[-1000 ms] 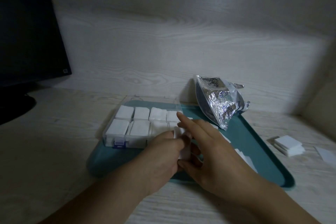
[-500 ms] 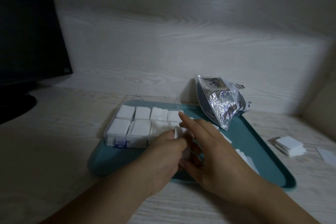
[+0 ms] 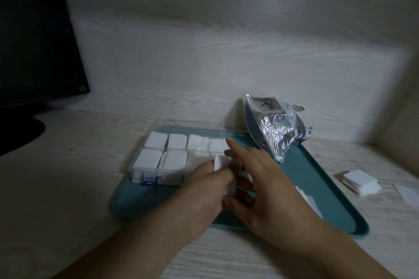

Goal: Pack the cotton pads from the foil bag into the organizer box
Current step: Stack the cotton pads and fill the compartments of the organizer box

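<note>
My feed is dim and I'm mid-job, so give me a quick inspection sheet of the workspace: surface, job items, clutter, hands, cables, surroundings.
Surface: pale wood-grain desk, with a teal plastic tray on it.
Job's things: clear plastic organizer box on the tray, lid open, six compartments visibly filled with white pads; crumpled silver foil bag at the tray's far right corner.
Clutter: small stack of white square cotton pads on the desk right of the tray; loose pads on the tray.
Hands: left hand and right hand together hold a white pad bundle by the box's right end.
Cables: nothing seen.
Surroundings: black monitor at left; wood-grain back panel.
</note>
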